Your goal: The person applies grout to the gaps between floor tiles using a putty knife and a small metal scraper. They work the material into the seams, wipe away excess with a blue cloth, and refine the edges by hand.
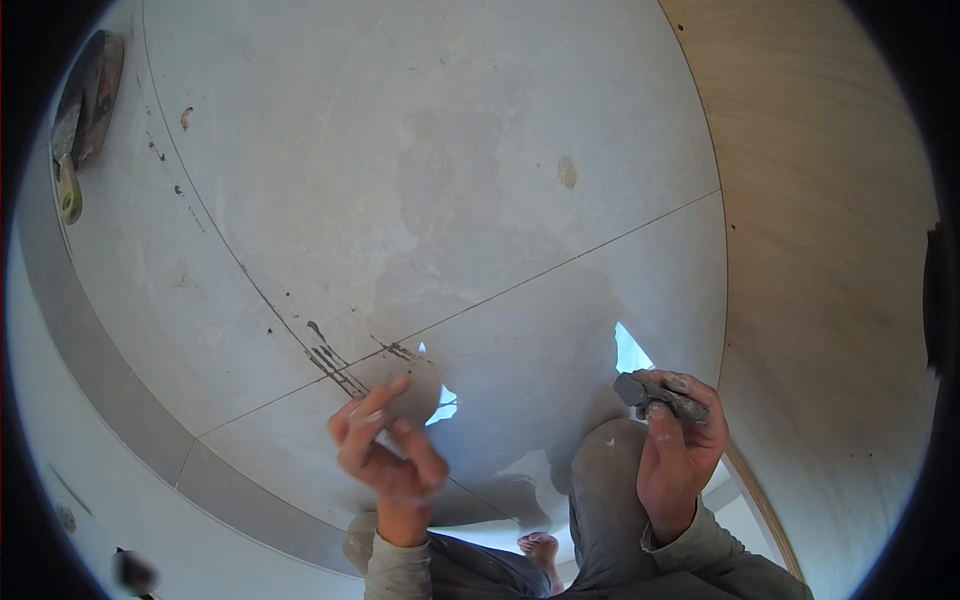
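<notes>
My right hand [680, 450] pinches a dark grey, lumpy, paste-like wad [662, 395] between thumb and fingers, above my knee. Grey smears coat those fingers. Over a joint between the tiles, my left hand [390, 455] is raised with its fingers bent and apart, slightly blurred, and no object shows in it. Dark grey paste streaks [333, 362] lie just beyond it, where two joint lines cross on the pale tile floor [520, 130].
A putty knife [68, 185] with a yellow-green handle lies by a dark, stained pan [100, 95] at far left. A grey tile border [110, 390] runs along the left wall. On the right rises a light wooden panel [820, 250]. My bare foot [540, 548] is below.
</notes>
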`<act>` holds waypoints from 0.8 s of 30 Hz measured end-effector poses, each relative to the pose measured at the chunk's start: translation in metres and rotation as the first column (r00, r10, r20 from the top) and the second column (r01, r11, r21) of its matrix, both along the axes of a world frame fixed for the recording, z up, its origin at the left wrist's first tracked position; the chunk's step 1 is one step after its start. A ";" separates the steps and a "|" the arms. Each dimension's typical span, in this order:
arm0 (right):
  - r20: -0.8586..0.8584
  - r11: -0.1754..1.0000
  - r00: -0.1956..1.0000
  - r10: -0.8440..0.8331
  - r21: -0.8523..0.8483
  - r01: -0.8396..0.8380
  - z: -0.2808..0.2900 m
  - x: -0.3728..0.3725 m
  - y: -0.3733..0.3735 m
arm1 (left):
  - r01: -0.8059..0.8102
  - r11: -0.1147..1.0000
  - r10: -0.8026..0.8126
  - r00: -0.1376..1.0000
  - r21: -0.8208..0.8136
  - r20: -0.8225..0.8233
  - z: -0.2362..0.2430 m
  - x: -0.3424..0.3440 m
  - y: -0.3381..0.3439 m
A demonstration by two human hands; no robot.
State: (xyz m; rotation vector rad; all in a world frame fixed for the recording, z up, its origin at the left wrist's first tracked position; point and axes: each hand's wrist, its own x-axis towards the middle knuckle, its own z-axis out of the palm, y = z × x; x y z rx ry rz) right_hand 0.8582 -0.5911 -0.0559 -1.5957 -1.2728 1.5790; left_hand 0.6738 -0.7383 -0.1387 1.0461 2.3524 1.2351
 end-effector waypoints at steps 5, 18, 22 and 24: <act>0.072 0.997 0.995 0.067 -0.027 -0.065 0.010 0.011 0.002 | -0.021 1.000 0.019 0.993 -0.017 -0.116 0.005 -0.014 0.058; 0.043 0.987 0.986 0.160 -0.005 -0.160 0.006 -0.001 0.000 | -0.588 0.674 0.517 0.808 -0.447 -0.282 0.021 -0.391 0.102; 0.064 0.989 0.987 0.149 -0.030 -0.147 0.006 0.003 0.003 | -0.564 0.767 0.521 0.826 -0.305 -0.216 0.029 -0.383 0.106; 0.052 0.990 0.988 0.143 -0.016 -0.142 0.011 0.007 0.008 | -0.456 0.870 0.451 0.890 -0.187 -0.070 0.048 -0.354 0.107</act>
